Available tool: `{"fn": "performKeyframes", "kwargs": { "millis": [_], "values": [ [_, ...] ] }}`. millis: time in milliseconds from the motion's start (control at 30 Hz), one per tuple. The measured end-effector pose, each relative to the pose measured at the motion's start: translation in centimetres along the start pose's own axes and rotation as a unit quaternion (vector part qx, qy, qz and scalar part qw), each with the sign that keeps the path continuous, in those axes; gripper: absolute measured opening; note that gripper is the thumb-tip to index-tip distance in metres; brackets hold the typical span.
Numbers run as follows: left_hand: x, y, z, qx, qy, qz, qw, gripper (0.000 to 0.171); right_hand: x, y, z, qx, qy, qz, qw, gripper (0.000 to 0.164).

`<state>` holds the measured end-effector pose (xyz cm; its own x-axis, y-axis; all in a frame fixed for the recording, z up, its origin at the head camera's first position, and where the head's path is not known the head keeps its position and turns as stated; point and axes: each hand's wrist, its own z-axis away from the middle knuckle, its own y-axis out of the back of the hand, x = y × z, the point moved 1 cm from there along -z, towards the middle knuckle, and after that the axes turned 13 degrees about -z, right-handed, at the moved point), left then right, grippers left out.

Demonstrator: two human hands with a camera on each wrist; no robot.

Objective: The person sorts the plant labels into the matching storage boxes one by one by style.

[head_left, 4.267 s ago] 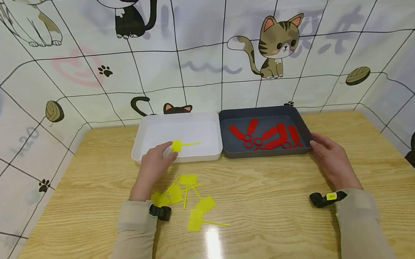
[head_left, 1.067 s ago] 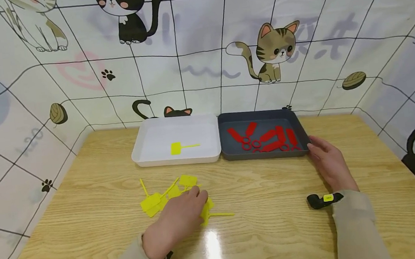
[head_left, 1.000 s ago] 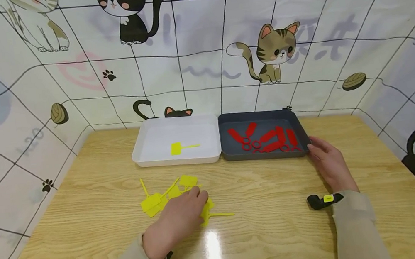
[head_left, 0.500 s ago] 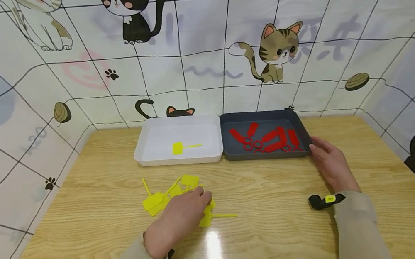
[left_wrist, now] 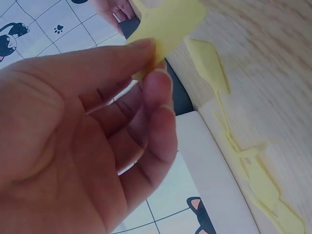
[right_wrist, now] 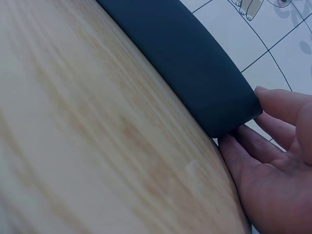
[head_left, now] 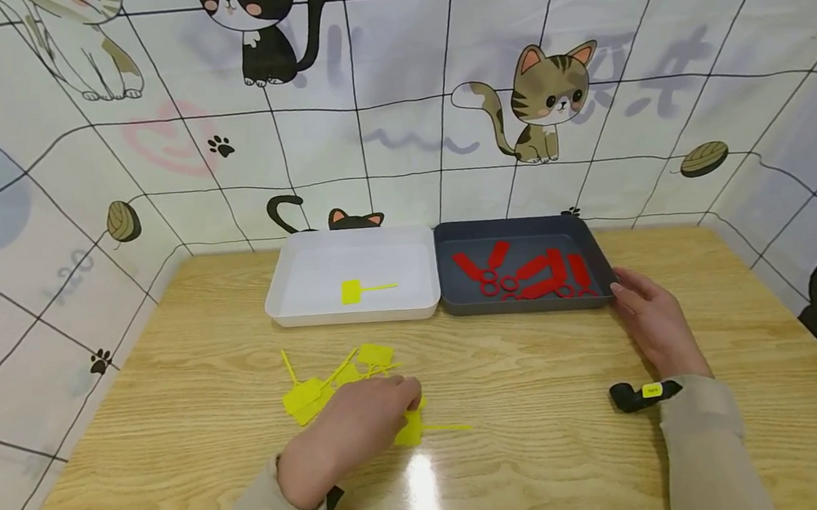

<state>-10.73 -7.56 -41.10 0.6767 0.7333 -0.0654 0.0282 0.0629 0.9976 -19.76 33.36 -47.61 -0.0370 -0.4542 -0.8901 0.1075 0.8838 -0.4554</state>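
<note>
Between thumb and index finger, my left hand pinches a yellow cable tie label, seen best in the left wrist view. Another yellow label lies by the fingertips, its thin tail pointing right. Several more yellow labels form a loose pile on the table to the left. A single yellow label sits inside the white tray. My right hand holds the front right corner of the dark grey tray, thumb at the rim and fingers lower against its side.
Several flat red tags with rings lie in the dark grey tray. Both trays stand side by side at the back of the wooden table. A cat-printed cloth hangs behind and on both sides.
My left hand has let go of a label in the white tray and come back to the pile. Lately its fingers have drawn together on another label. My right hand stays at the tray corner.
</note>
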Motion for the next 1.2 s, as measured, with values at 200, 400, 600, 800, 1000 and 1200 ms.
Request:
{"fn": "performKeyframes", "kwargs": {
  "millis": [200, 400, 600, 800, 1000, 1200],
  "values": [
    [0.2, 0.2, -0.2, -0.001, -0.004, 0.024, 0.9997, 0.022, 0.0, 0.1, 0.0, 0.01, -0.001, 0.014, 1.0, 0.061],
    [0.2, 0.5, -0.2, 0.031, -0.006, 0.028, 0.9991, 0.016, 0.0, 0.1, -0.1, 0.004, 0.003, 0.0, 1.0, 0.059],
    [-0.3, 0.6, -0.4, 0.08, -0.008, 0.031, 0.9963, 0.008, 0.1, 0.2, -0.2, 0.012, 0.0, 0.007, 1.0, 0.058],
    [-1.3, 0.8, -0.5, 0.129, 0.006, 0.03, 0.9912, 0.011, 0.1, 0.1, -0.3, 0.012, -0.001, 0.021, 1.0, 0.059],
    [-2.5, 1.9, -0.7, 0.155, 0.028, 0.049, 0.9863, 0.011, 0.1, -0.1, -0.2, 0.006, -0.005, 0.014, 1.0, 0.059],
    [-3.6, 3.0, -1.3, 0.179, 0.073, 0.06, 0.9794, 0.014, 0.1, 0.1, -0.1, 0.004, -0.003, 0.002, 1.0, 0.059]
  ]
}}
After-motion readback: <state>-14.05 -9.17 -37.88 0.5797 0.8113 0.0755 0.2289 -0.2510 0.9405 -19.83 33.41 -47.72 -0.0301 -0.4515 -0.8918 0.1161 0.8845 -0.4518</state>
